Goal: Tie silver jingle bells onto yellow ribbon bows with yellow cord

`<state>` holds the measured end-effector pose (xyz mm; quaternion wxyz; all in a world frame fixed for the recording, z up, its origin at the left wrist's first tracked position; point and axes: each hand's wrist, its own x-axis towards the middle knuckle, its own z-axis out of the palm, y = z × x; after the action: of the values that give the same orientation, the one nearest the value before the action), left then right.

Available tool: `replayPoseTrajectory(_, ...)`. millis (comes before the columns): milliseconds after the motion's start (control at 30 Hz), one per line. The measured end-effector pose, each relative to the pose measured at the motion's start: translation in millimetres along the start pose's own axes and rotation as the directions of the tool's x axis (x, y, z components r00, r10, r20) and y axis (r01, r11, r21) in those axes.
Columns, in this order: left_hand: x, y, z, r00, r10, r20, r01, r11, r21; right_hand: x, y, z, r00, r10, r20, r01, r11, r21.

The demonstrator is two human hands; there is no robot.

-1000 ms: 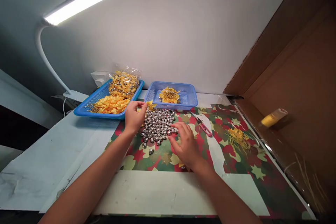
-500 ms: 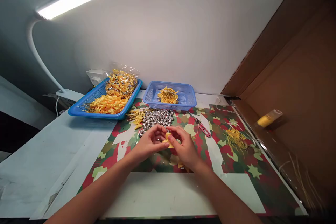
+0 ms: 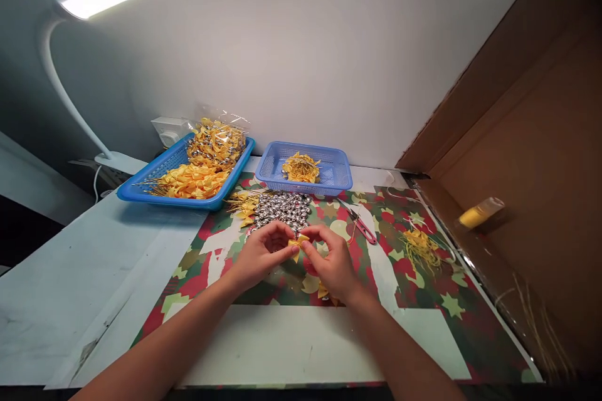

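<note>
A small yellow ribbon bow (image 3: 297, 243) is pinched between my two hands, above the patterned sheet. My left hand (image 3: 266, 254) grips its left side with thumb and fingertips. On the opposite side, the thumb and forefinger of my right hand (image 3: 332, 260) hold the bow's other loop. Just beyond my fingers lies a pile of shiny silver bells or beads (image 3: 282, 208). Yellow bows with gold ties (image 3: 243, 207) lie at the pile's left. Another yellow bow (image 3: 324, 293) is partly hidden beneath my right hand.
A blue basket (image 3: 169, 202) of yellow bows stands back left, a smaller blue basket (image 3: 336, 185) back centre. Pink-handled snips (image 3: 364, 229) and loose yellow trimmings (image 3: 420, 247) lie to the right. A white lamp (image 3: 70, 84) arches over the left; a cardboard wall (image 3: 527, 119) bounds the right.
My fingers have shifted on the bow, and its loops now spread sideways between both hands. The view has tilted slightly; the things on the table keep their places.
</note>
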<state>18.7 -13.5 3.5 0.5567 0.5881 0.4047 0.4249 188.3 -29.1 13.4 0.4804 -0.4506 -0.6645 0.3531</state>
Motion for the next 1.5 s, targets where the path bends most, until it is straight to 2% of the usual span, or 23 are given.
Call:
replayPoseTrajectory(33,-0.5,1.4,0.6,1.000,0.004,-0.003,-0.004,1.000,0.012,0.0,-0.2,0.3,1.000,0.023,0.001,-0.023,0.999,0.032)
replayPoseTrajectory(100,-2.3,4.0,2.1,0.995,0.044,-0.089,-0.038,0.997,0.070,-0.6,-0.2,1.6,0.999,0.034,-0.041,-0.032,0.998,0.053)
replayPoseTrajectory(167,-4.7,5.3,4.3,0.976,0.097,-0.195,-0.068,0.986,0.150,-2.0,0.6,3.2,0.991,-0.035,-0.130,0.032,0.999,-0.019)
replayPoseTrajectory(200,-5.8,5.2,5.7,0.971,0.112,-0.212,-0.076,0.982,0.171,-3.0,1.4,4.1,0.981,-0.094,-0.170,0.081,0.993,-0.081)
replayPoseTrajectory(300,-6.9,2.4,10.1,0.993,0.064,-0.094,-0.057,0.995,0.078,-6.4,4.8,7.6,0.946,-0.278,-0.168,0.232,0.940,-0.250)
replayPoseTrajectory(400,-4.7,-0.2,12.1,0.999,-0.032,-0.043,0.030,0.998,-0.053,-8.4,6.1,10.4,0.929,-0.359,-0.092,0.312,0.892,-0.328)
replayPoseTrajectory(500,-2.4,1.5,10.2,0.993,-0.088,-0.075,0.085,0.995,-0.048,-7.9,2.2,8.8,0.941,-0.329,-0.075,0.298,0.915,-0.274)
replayPoseTrajectory(600,-2.0,6.7,6.8,0.994,-0.077,-0.074,0.081,0.995,0.051,-5.2,-1.6,2.6,0.947,-0.309,-0.085,0.275,0.920,-0.281)
replayPoseTrajectory(767,-3.0,9.8,-0.1,1.000,0.000,0.001,0.000,0.968,0.252,-0.8,3.2,-5.9,0.946,-0.307,0.107,0.318,0.802,-0.506)
replayPoseTrajectory(900,-4.0,4.4,-7.0,0.994,0.074,0.085,-0.100,0.928,0.358,0.1,4.4,-6.5,0.955,-0.246,0.166,0.296,0.811,-0.505)
replayPoseTrajectory(1100,-5.4,5.4,-9.7,0.970,0.127,0.207,-0.196,0.915,0.353,0.6,-0.6,-6.9,0.968,-0.171,0.183,0.239,0.844,-0.479)
replayPoseTrajectory(1267,-5.2,5.4,-10.6,0.963,0.159,0.217,-0.232,0.901,0.366,0.0,0.1,-8.1,0.963,-0.134,0.233,0.235,0.842,-0.486)
replayPoseTrajectory(1367,-5.0,4.7,-13.2,0.950,0.234,0.206,-0.308,0.808,0.503,-0.4,0.7,-8.3,0.945,-0.125,0.301,0.258,0.852,-0.456)
replayPoseTrajectory(1500,-4.4,7.9,-16.1,0.900,0.350,0.259,-0.432,0.639,0.637,-0.4,1.9,-7.6,0.924,-0.133,0.359,0.290,0.854,-0.432)
